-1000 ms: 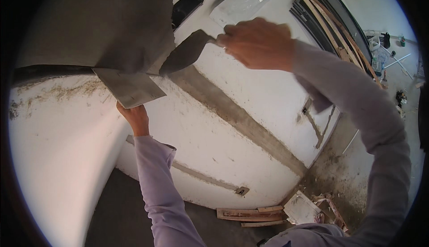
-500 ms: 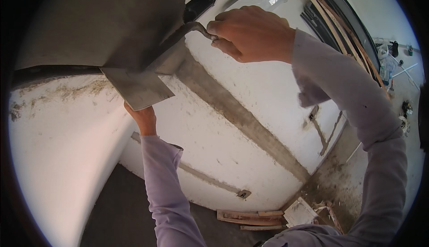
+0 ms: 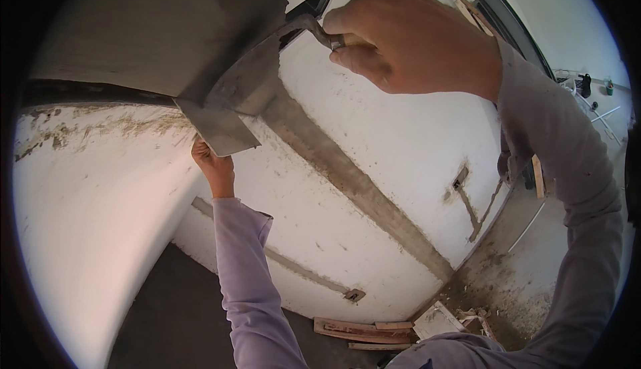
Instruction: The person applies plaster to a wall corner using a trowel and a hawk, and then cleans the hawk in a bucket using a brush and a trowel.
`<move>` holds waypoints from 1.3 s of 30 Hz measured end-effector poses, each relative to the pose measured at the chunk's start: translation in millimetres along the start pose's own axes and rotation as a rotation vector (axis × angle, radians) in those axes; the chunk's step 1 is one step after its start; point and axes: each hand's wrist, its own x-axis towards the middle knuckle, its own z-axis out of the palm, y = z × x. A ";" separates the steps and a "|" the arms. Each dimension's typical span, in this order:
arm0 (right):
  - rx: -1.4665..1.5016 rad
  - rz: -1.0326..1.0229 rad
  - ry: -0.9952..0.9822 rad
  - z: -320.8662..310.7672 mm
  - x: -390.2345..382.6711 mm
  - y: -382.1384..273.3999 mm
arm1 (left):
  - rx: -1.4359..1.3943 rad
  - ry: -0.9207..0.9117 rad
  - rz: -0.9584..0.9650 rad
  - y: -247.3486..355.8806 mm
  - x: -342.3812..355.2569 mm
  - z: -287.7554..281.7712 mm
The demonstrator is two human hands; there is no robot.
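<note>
My right hand [image 3: 414,42] is up at the top centre, closed round the handle of a trowel [image 3: 308,25] with a bent metal neck. The trowel's dark blade lies along the lower right edge of a smooth grey plastered surface [image 3: 147,35]; part of the blade is hard to tell from the plaster. Lower down, my left hand [image 3: 214,165] pinches a thin flat grey plate [image 3: 224,131] by its underside. That plate sits just under the plaster's corner, its upper edge touching or nearly touching it. The left fingers are partly hidden behind the plate.
A white wall [image 3: 347,222] with a long grey mortar strip [image 3: 360,182] fills the middle. Boards [image 3: 364,329] lie on the floor by the wall's foot. A dark frame [image 3: 514,29] leans at the upper right, near white pipes [image 3: 606,114].
My right hand has moved right and nearer with the trowel, whose neck shifted right and up. My left hand and the plate have moved slightly. The whole view has shifted a little.
</note>
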 end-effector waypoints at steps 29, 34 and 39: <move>0.789 0.126 0.203 179.1 -39.9 -5.4 | 0.058 0.042 -0.028 5.1 -1.1 5.2; 0.765 0.080 0.294 203.4 -13.7 -11.0 | 0.147 -0.126 0.039 -14.8 4.5 -17.7; 0.688 0.067 0.361 220.2 2.5 -11.9 | 0.289 -0.093 0.028 -32.9 -9.7 -38.7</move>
